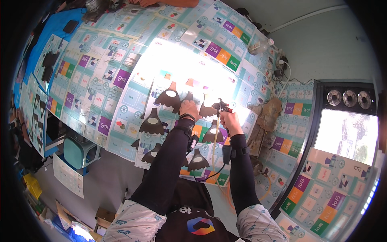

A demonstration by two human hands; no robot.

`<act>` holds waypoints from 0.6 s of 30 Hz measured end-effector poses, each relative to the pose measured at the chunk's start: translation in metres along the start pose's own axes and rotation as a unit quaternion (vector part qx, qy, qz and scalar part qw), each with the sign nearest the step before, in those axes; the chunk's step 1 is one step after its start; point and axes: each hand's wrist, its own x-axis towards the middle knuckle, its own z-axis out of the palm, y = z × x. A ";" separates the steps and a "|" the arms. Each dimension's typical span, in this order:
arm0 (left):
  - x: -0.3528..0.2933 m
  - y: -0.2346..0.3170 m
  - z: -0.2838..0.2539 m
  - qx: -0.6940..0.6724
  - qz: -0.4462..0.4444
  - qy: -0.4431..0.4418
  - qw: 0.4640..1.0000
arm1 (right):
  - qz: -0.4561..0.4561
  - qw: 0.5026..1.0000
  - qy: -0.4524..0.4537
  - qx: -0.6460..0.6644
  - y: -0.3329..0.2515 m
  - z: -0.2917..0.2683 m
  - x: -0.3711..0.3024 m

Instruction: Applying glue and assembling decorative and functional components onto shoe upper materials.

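My right hand [230, 121] is wrapped around the handle of a spray gun [221, 105], a dark tool with red parts, from which a pale hose [216, 139] hangs. My left hand [188, 109] lies to its left, fingers curled onto a dark scalloped piece [188, 96] and partly hiding it. Close to the gun nozzle is another such piece [206, 108], brownish in the glare. Several more bell-shaped pieces with pale oval centres lie around my hands, including one to the left [169, 97] and one nearer me [151, 123].
Printed sheets cover the table [90, 97]. A clear plastic bottle [261, 46] stands at the back right, and crumpled brown material [271, 115] hangs by the wall. A teal stool [76, 153] is at the left. Another person's arms [169, 2] rest at the far edge.
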 end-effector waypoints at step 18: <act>0.002 0.000 0.005 -0.010 -0.008 0.003 1.000 | -0.186 0.977 -0.062 -0.087 0.007 0.000 0.004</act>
